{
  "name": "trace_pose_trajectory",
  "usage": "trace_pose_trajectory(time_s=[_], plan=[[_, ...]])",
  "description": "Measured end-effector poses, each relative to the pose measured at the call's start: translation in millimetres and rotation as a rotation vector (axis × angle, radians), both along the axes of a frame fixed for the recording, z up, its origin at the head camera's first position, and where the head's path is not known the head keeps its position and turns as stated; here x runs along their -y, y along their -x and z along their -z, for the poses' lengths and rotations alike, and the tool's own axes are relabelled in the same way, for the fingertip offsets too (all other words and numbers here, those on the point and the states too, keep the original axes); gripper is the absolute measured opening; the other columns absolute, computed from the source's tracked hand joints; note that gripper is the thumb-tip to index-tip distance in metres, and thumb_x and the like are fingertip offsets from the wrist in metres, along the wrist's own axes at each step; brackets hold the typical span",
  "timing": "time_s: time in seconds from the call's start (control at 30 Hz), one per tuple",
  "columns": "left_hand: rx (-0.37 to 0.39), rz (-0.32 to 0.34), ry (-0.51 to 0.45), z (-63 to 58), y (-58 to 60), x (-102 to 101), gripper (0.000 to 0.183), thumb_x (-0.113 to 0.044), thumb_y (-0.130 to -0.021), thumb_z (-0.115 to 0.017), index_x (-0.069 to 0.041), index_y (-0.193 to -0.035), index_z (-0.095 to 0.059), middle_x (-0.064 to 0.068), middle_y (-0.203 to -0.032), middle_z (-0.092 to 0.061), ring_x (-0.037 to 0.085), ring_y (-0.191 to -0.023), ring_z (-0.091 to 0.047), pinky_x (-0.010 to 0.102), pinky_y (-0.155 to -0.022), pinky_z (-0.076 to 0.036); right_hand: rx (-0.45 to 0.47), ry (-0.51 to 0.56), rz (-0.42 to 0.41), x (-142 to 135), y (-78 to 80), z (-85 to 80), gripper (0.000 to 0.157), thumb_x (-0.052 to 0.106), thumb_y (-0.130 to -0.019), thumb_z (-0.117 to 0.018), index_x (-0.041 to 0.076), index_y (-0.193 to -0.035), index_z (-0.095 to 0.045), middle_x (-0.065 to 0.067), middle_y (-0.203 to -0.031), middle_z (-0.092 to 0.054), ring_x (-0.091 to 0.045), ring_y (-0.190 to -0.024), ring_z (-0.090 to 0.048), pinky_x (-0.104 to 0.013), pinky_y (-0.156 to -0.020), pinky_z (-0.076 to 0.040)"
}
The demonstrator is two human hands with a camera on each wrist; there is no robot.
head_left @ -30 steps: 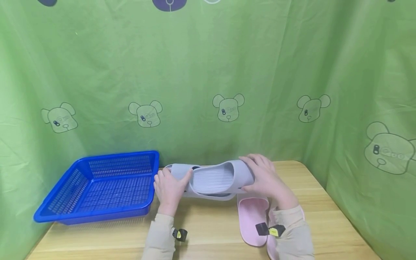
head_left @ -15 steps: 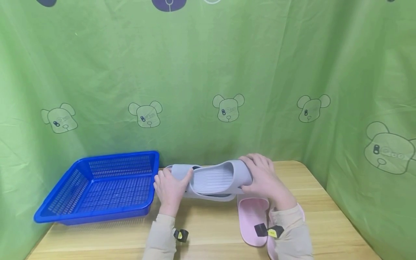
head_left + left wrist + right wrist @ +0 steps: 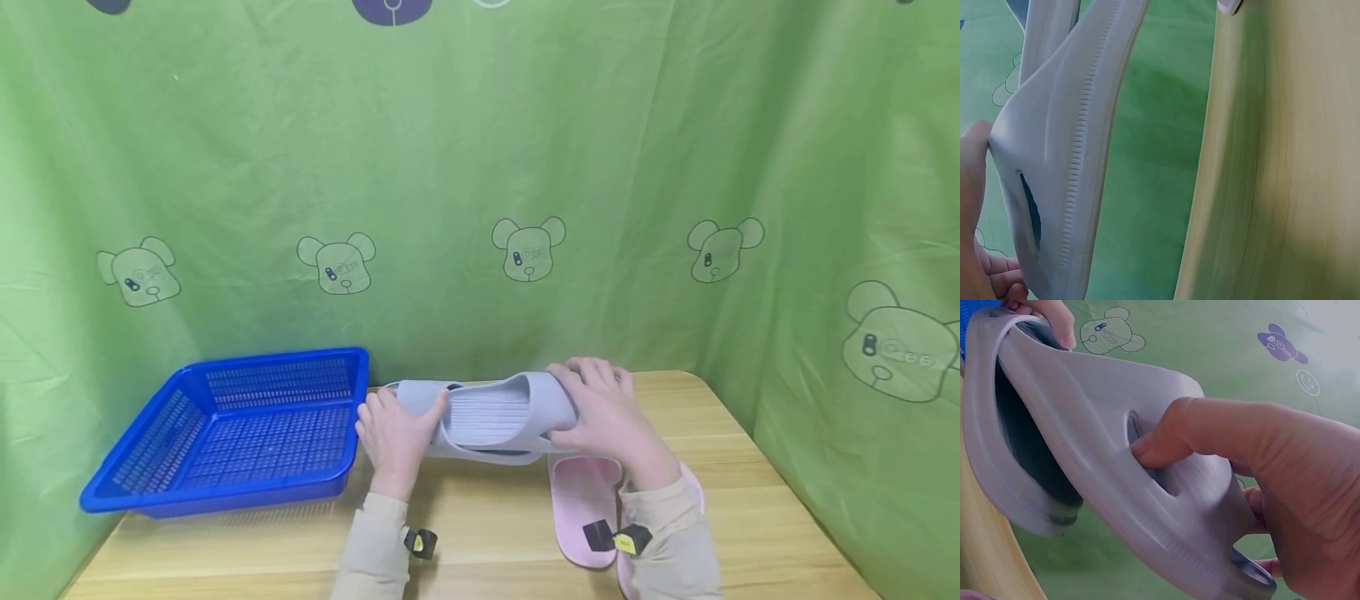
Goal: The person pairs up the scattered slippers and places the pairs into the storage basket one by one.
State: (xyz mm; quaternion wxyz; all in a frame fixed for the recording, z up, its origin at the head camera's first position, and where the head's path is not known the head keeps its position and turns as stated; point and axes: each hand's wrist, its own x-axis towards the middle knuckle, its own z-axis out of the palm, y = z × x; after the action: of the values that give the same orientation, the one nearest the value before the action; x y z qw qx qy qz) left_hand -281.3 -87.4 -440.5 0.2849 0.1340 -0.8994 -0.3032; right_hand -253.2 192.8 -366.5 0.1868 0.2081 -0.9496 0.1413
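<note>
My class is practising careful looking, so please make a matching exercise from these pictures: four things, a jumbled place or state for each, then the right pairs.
Things:
1. Blue basket
2. Grey slippers
3. Pink slippers
4. Green backdrop

Places or states:
A. partly hidden by the right sleeve
B. printed with cartoon faces
C. held by the left fingers and right fingers
D. at the left side of the table

Pairs: 1-D, 2-C, 3-A, 4-B

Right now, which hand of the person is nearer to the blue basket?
The left hand: it holds the grey slippers at the end close to the basket. The right hand holds them at the opposite end, farther to the right.
</note>
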Motion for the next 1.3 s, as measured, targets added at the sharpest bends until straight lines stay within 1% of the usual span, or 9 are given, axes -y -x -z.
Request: trace_pose_trajectory(time_s=[0.17,0.37,0.6,0.83,1.0,1.3], plan=[[-0.013,-0.001,0.013,0.6,0.9,-1,0.089,-0.082,-0.068,-0.061,0.000,-0.105,-0.053,0.014,-0.099,-0.054,0.032,-0.092,-0.045,0.041,-0.080,-0.036,-0.024,-0.013,-0.008,6,0.5,0.2,0.088,0.046,-0.058,-0.082,0.016,-0.135,-0.053,-0.014,-0.129,-0.052,-0.034,-0.122,-0.041,-0.058,-0.100,-0.027],[-0.022,-0.005,0.016,1.3,0.7,-1,0.090,-0.081,-0.067,-0.062,0.000,-0.105,-0.054,0.014,-0.099,-0.055,0.032,-0.091,-0.046,0.041,-0.079,-0.036,-0.025,-0.029,0.001,8,1.1,1.5,0.088,0.047,-0.058,-0.080,0.016,-0.136,-0.052,-0.013,-0.129,-0.052,-0.034,-0.122,-0.042,-0.057,-0.099,-0.028],[-0.004,-0.003,0.023,0.9,0.6,0,0.090,-0.081,-0.067,-0.062,0.000,-0.106,-0.054,0.014,-0.100,-0.055,0.033,-0.092,-0.047,0.041,-0.080,-0.037,-0.033,-0.017,-0.006,8,1.7,3.5,0.089,0.046,-0.057,-0.081,0.015,-0.136,-0.053,-0.014,-0.130,-0.052,-0.034,-0.122,-0.041,-0.057,-0.099,-0.028],[0.019,-0.004,0.024,-0.7,-0.4,0,0.091,-0.081,-0.067,-0.062,0.000,-0.107,-0.054,0.015,-0.101,-0.056,0.033,-0.093,-0.047,0.042,-0.081,-0.038,-0.028,-0.024,-0.001,9,4.2,6.4,0.089,0.050,-0.058,-0.080,0.017,-0.136,-0.052,-0.013,-0.130,-0.052,-0.033,-0.122,-0.040,-0.055,-0.099,-0.027],[0.018,-0.004,0.023,-1.8,-1.5,-1,0.091,-0.080,-0.067,-0.063,0.001,-0.108,-0.055,0.015,-0.102,-0.056,0.033,-0.094,-0.047,0.042,-0.081,-0.037,-0.028,-0.022,0.001,9,4.9,7.3,0.090,0.051,-0.058,-0.080,0.017,-0.136,-0.052,-0.013,-0.130,-0.052,-0.033,-0.122,-0.040,-0.055,-0.099,-0.027],[-0.008,-0.002,0.060,1.3,-2.5,-6,0.088,-0.080,-0.068,-0.062,0.000,-0.102,-0.054,0.016,-0.094,-0.058,0.034,-0.087,-0.049,0.042,-0.075,-0.039,-0.048,-0.033,-0.030,17,7.2,12.4,0.089,0.051,-0.058,-0.080,0.016,-0.135,-0.052,-0.016,-0.131,-0.051,-0.034,-0.122,-0.041,-0.058,-0.101,-0.028]])
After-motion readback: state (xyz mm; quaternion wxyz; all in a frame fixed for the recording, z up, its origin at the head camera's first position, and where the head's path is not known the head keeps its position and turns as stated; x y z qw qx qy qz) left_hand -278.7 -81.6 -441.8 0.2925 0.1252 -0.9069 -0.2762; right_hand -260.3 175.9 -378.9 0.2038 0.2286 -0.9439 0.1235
